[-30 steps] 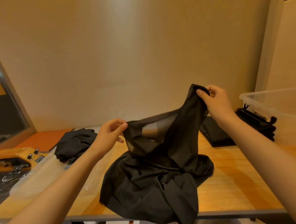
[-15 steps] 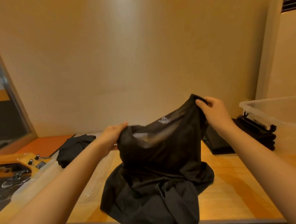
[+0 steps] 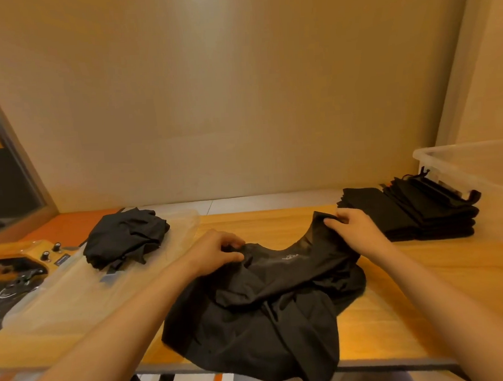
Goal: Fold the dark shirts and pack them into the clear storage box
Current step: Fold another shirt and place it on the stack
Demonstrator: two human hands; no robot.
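shirt in hand: dark shirt (image 3: pixel 269 307) is lying crumpled in the lower middle of the frame on the worktop (image 3: pixel 426 268), neckline toward the wall, hem spilling over the near edge

left hand: left hand (image 3: pixel 218 251) is pinched down on the shoulder fabric just left of the neckline, fingers curled into the cloth

right hand: right hand (image 3: pixel 355 228) is gripping the other shoulder, a bit higher in the frame and further right, so that corner is lifted slightly off the wood

hands vs each other: apart, with the neck opening and its little printed label between them

long axis: runs pretty much from the neckline straight back toward the person, so collar far, hem near. the body below the hands is bunched and twisted, not flat at all

which hand is nearer what: right hand is the one close to the folded stack (image 3: pixel 416 212) at middle right, and the clear storage box (image 3: pixel 478 170) sits just behind that stack at the right edge. left hand is nearer the unfolded pile (image 3: pixel 126 236) sitting on a clear lid (image 3: pixel 74 295) at middle left

my guess for the next bit: shirt needs pulling flat along that far-to-near line before any fold works, since the hem half hangs off the edge

box contents: can't tell from here
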